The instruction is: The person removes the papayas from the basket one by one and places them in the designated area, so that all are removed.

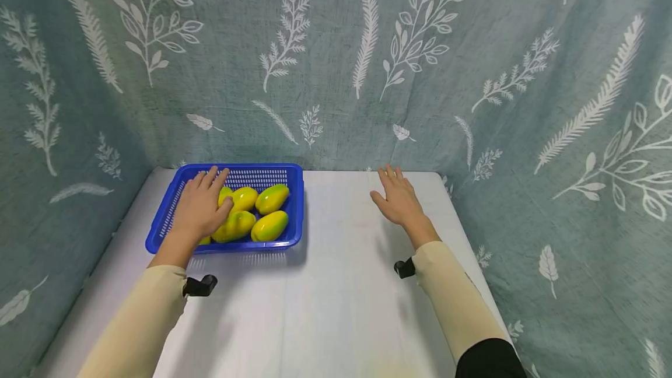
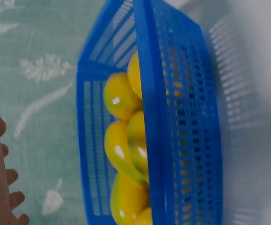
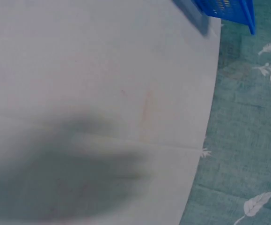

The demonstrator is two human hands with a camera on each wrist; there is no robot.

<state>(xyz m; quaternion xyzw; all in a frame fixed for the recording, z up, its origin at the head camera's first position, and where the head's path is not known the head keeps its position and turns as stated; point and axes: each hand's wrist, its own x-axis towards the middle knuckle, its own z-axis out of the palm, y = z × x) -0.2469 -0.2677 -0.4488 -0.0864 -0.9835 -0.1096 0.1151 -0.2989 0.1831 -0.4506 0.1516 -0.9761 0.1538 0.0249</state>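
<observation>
– In the head view, what does the bare left hand hide?
– Parts of glossy yellow-green oval fruits, at nine o'clock in the blue plastic lattice basket.
– And right-wrist?
– That basket, cut off at one o'clock.

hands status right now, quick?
Left hand: open, holding nothing, raised by the basket.
Right hand: open, holding nothing, above the table.

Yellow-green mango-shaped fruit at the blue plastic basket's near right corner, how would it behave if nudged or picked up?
The yellow-green oval fruit might feel slippery, given its glossy highlights. Its rounded sides suggest rolling when nudged, though the blue plastic basket would probably contain it.
</observation>
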